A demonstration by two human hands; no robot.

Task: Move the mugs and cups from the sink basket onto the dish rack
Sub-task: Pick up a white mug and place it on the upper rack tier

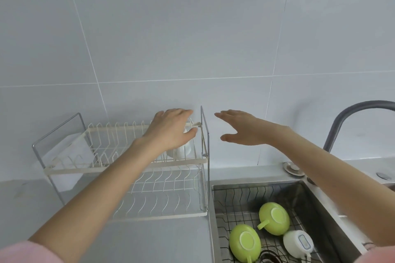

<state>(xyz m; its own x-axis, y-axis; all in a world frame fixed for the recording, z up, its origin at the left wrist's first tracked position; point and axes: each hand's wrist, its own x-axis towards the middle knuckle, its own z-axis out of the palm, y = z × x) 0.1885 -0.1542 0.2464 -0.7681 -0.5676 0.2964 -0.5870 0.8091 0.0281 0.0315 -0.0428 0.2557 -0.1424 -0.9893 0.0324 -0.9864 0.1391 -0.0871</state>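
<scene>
Three cups remain upside down in the sink basket [235, 193]: two green cups [274, 221] and one white mug [298, 242]. Our left hand [168, 132] grips a white cup [183, 151] at the dish rack's [126, 170] upper right corner; our right hand [243, 128] hovers spread, holding nothing.

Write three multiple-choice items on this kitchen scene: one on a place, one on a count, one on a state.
1. Where is the white cup under the left hand?
A. rack's upper tier
B. rack's lower tier
C. sink basket

2. How many green cups lie in the sink basket?
A. one
B. two
C. four

3. How is the right hand?
A. gripping a mug
B. open, holding nothing
C. on the faucet

Answers:
1. A: the white cup stands upside down on the upper tier of the cream wire dish rack, the left hand on it.
2. B: two green cups lie upside down in the metal wire sink basket.
3. B: the right hand hangs spread, empty.
</scene>
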